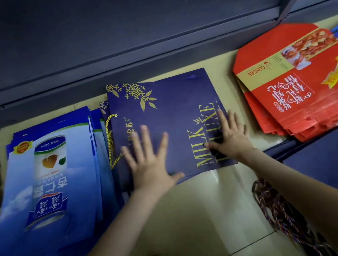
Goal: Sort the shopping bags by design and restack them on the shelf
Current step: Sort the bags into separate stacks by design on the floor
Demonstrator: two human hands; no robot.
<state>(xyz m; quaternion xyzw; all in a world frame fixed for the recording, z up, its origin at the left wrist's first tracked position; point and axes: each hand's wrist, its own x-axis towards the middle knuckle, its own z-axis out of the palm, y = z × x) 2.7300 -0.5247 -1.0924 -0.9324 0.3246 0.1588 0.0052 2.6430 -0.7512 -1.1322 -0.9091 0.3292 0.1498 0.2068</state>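
Head view: a flat stack of navy paper shopping bags with gold lettering [168,114] lies on the pale tiled floor. The left hand [148,159] and right hand [229,138] press on it, fingers straight and spread, gripping nothing. To its left is a stack of light-blue printed bags [58,188], to its right red printed bags [302,90], and behind it the dark metal shelf [106,38]. Squaring the edges before lifting should keep the pile tidy.
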